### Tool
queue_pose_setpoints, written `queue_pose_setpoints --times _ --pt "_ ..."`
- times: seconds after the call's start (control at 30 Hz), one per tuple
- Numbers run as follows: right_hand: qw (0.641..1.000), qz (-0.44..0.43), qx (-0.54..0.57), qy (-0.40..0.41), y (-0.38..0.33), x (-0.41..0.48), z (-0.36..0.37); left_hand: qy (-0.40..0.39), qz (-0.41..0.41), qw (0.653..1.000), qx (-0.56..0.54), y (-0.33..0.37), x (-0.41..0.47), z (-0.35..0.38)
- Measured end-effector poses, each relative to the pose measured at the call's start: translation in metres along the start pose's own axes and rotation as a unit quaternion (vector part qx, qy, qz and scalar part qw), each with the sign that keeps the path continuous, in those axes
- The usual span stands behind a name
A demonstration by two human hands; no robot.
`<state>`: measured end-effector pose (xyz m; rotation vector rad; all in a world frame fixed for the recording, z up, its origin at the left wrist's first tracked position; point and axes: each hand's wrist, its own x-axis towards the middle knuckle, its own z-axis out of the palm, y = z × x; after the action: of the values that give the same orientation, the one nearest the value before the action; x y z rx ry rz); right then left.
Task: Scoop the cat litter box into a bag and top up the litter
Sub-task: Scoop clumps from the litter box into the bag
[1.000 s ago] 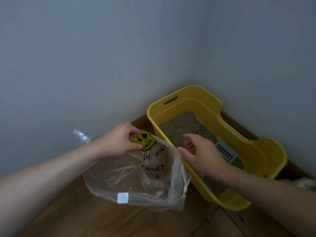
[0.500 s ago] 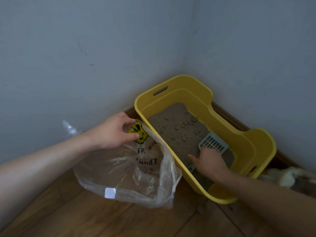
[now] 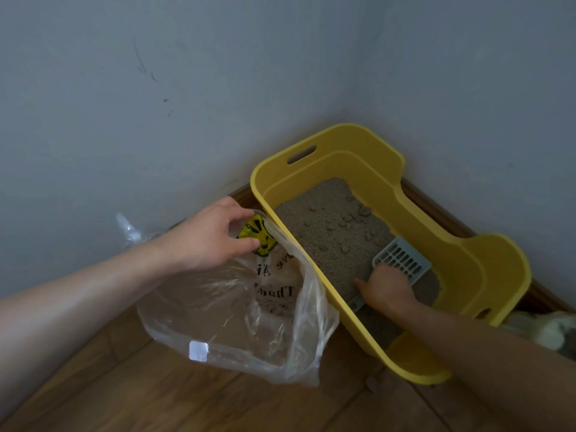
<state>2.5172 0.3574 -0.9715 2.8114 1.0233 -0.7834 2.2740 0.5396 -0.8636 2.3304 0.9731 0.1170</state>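
Reaching for the scoop, bag held ready

The left hand [image 3: 208,238] is pinching the plastic bag [image 3: 237,310] rim, keeping its mouth gaping just beside the yellow litter box [image 3: 467,260]; the right hand [image 3: 385,286] is closing on the grey scoop [image 3: 402,260] lying in the litter [image 3: 330,232], its grip unclear.
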Motion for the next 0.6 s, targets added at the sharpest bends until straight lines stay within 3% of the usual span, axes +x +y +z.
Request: queue_pose_setpoints --times 0.17,0.3,0.6 --pt "0.995 0.035 0.093 -0.015 0.003 0.01 0.002 0.0 0.012 1.0 0.008 -0.002 0.003 0.004" --pt "0.988 0.036 0.15 0.022 0.005 0.009 -0.003 -0.001 0.023 1.0 0.016 -0.005 0.005 0.007" --pt "0.962 -0.084 0.241 0.097 0.002 -0.02 -0.019 -0.005 0.023 0.999 0.021 -0.005 0.005 0.008"
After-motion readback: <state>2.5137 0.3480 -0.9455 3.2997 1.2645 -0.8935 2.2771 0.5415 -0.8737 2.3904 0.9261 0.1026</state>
